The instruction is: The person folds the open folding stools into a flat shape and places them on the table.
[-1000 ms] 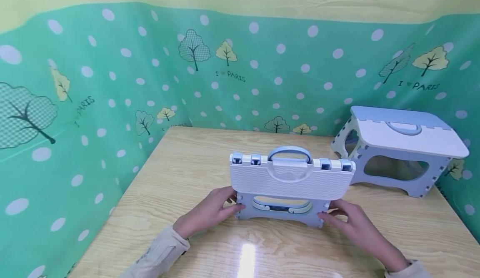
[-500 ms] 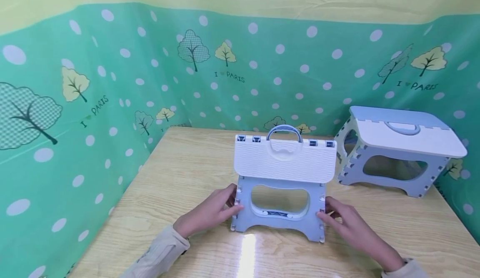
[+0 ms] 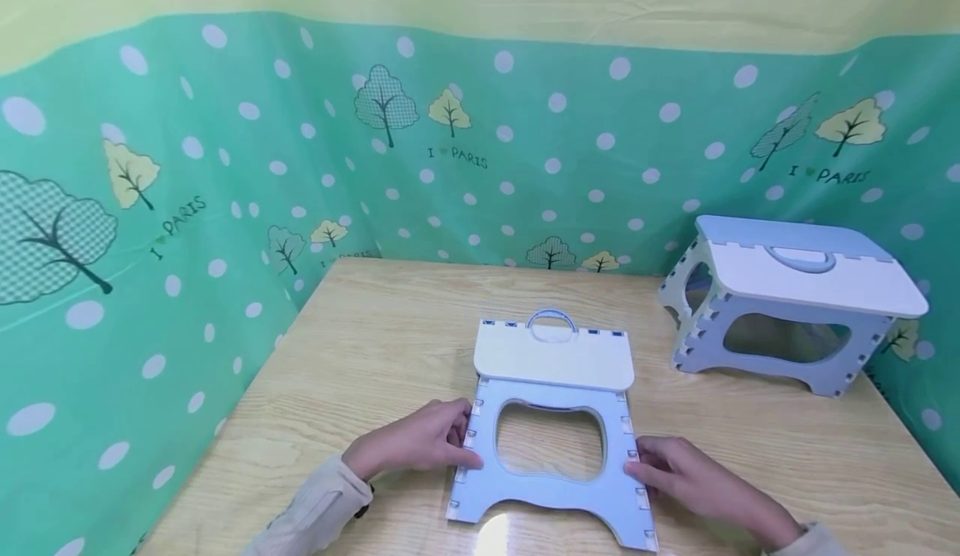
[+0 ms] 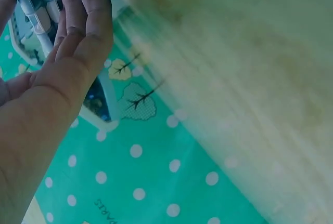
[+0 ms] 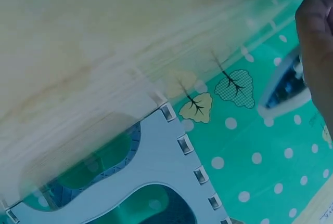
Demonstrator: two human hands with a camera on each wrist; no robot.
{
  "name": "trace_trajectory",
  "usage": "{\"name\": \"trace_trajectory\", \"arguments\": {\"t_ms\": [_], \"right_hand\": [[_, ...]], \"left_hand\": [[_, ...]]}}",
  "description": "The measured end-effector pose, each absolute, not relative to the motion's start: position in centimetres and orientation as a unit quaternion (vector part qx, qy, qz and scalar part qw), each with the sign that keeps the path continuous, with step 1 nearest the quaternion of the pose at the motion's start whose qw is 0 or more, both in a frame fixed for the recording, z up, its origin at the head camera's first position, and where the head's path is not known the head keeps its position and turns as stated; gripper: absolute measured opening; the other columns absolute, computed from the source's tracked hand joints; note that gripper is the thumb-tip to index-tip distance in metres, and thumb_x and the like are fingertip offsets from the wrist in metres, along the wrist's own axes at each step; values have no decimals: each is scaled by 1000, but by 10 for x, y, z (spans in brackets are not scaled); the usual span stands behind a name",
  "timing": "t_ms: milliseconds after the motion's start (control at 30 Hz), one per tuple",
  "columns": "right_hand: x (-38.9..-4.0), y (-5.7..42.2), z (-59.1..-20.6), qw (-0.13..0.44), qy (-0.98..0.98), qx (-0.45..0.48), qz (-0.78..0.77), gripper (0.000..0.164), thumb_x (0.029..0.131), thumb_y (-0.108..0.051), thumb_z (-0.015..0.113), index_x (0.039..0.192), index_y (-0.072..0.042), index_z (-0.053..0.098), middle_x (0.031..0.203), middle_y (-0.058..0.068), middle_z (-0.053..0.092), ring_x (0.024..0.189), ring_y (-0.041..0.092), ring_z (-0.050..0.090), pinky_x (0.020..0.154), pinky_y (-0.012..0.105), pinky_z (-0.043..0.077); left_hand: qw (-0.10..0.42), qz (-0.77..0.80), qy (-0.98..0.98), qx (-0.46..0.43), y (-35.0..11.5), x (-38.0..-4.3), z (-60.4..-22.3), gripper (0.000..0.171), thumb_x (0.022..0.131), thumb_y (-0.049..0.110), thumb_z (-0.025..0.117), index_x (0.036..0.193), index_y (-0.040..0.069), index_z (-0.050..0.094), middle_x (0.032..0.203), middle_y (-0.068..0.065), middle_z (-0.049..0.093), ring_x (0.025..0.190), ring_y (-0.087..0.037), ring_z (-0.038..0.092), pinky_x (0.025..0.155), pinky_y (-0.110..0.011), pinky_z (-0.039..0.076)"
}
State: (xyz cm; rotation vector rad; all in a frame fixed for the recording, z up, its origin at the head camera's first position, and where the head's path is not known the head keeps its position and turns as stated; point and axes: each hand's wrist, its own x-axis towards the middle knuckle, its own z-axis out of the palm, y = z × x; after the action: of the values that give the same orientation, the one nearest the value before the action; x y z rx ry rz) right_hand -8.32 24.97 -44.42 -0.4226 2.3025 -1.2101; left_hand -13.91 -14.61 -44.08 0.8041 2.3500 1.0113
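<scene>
A small blue-and-white folding stool (image 3: pixel 551 354) stands between my hands on the wooden table, its white top panel hanging toward the far side and its blue leg panel (image 3: pixel 540 493) facing me. The carry handle (image 3: pixel 551 323) sticks up at its far edge. My left hand (image 3: pixel 427 438) grips the leg panel's left edge, thumb on the front; in the left wrist view, fingers (image 4: pixel 91 11) curl by the hinged edge. The right hand (image 3: pixel 693 479) pinches the right edge the same way. In the right wrist view only part of that hand (image 5: pixel 318 42) shows.
A larger unfolded stool (image 3: pixel 810 277) of the same colours stands at the back right of the table (image 3: pixel 375 331). A green dotted cloth (image 3: pixel 420 231) with printed trees lines the back and sides.
The stool's leg panel has swung toward me and downward, showing more of its length. The white top has tilted flatter and lower. Both hands have moved slightly nearer with it.
</scene>
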Motion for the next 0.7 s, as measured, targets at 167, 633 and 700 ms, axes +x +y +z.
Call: {"name": "trace_trajectory", "arguments": {"t_ms": [167,633,700], "right_hand": [[-81,250,-446,253,852,-153,-433,32,102,-34,56,104,-4,66,77,0,63,65,12,57,54,25,48],[-81,246,-446,200,886,-145,-393,25,96,-37,66,91,-12,68,70,-5,62,60,7,54,52,23,47],[-81,246,-446,200,886,-143,-393,25,96,-37,66,91,-13,68,70,-5,62,59,7,53,51,23,47]], "left_hand": [[230,353,861,284,-145,-138,-442,51,82,39,81,112,8,55,82,9,62,73,-5,58,67,-22,52],[16,144,926,349,-118,-112,-431,80,87,52,71,150,14,41,146,-15,45,134,-32,43,109,-54,38],[-15,121,913,390,-108,-103,-431,75,89,55,67,150,17,42,151,-14,40,139,-33,38,111,-57,35]]}}
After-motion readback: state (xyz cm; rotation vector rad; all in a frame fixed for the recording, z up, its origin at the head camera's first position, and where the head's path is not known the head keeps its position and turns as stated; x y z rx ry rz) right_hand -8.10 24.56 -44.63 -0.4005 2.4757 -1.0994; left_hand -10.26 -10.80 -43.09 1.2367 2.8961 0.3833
